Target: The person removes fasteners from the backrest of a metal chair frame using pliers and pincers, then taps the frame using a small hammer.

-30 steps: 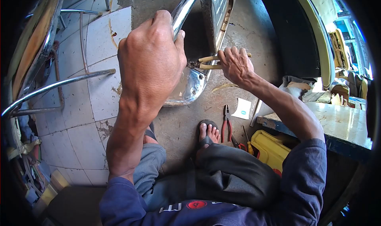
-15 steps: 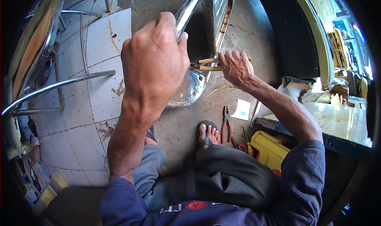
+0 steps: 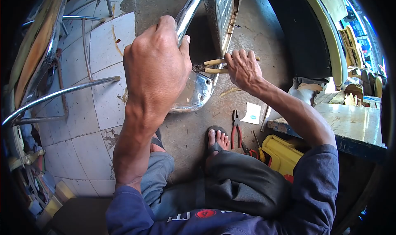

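My left hand (image 3: 159,63) is closed around the chrome tube (image 3: 192,9) of a metal frame, its back toward me. My right hand (image 3: 244,68) grips pliers (image 3: 215,70) by their yellowish handles. The jaws of the pliers meet the frame just above its shiny corner plate (image 3: 202,87), which has several holes. What the jaws bite on is too small to make out. Part of the frame is hidden behind my left hand.
Red-handled pliers (image 3: 236,129) lie on the floor by my foot, near a white paper card (image 3: 251,113) and a yellow case (image 3: 280,152). A low bench (image 3: 350,121) stands at right. Chrome tube legs (image 3: 66,94) jut in from the left over white tiles.
My left hand and the chrome frame have shifted slightly to the left. The pliers have moved a little left too; both grips are unchanged.
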Motion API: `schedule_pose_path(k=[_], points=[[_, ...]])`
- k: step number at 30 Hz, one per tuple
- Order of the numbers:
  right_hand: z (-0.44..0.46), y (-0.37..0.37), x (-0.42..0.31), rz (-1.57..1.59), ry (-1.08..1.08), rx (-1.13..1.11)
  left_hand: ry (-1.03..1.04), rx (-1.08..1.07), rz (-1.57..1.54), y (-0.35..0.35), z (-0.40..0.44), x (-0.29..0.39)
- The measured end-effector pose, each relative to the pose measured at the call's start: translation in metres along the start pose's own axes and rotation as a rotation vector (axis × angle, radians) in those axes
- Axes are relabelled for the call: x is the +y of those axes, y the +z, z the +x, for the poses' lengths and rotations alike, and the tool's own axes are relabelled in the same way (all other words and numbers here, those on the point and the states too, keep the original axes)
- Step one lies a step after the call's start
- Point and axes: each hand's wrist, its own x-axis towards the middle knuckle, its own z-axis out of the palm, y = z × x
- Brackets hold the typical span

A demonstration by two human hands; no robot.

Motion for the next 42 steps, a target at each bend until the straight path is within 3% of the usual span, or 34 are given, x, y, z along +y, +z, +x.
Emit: schedule_pose_path(k=[4, 9, 12, 13, 15, 19, 24, 27, 31, 39, 42], points=[[0.003, -0.002, -0.001, -0.044, -0.011, -0.034, -0.013, -0.008, -0.009, 0.0, -0.001, 0.001], [0.014, -0.011, 0.003, 0.11, 0.056, -0.341, 0.003, 0.002, -0.003, 0.0, -0.001, 0.002], [0.013, -0.018, 0.0, 0.09, 0.066, -0.361, 0.009, -0.004, -0.014, -0.001, 0.001, 0.002], [0.008, -0.011, -0.001, 0.09, 0.063, -0.364, 0.007, -0.021, -0.021, -0.002, 0.0, 0.002], [0.001, 0.001, 0.002, -0.045, -0.052, 0.019, 0.004, -0.011, -0.006, 0.0, 0.0, 0.0], [0.003, -0.001, 0.001, -0.012, -0.051, 0.03, -0.012, -0.007, -0.009, 0.0, -0.001, 0.0], [0.016, -0.01, 0.0, 0.158, 0.125, -0.361, 0.003, -0.019, -0.015, -0.003, 0.0, 0.002], [0.01, -0.006, 0.002, 0.093, 0.035, -0.165, 0.004, -0.025, -0.016, -0.003, 0.001, 0.002], [0.004, -0.016, 0.001, 0.026, -0.009, -0.11, 0.005, -0.028, -0.007, -0.003, 0.001, 0.001], [0.007, -0.02, 0.001, 0.003, -0.02, -0.092, 0.001, -0.017, -0.007, -0.002, 0.0, -0.002], [0.015, -0.023, 0.004, 0.027, 0.029, -0.239, -0.007, -0.014, -0.011, -0.001, -0.002, -0.002]])
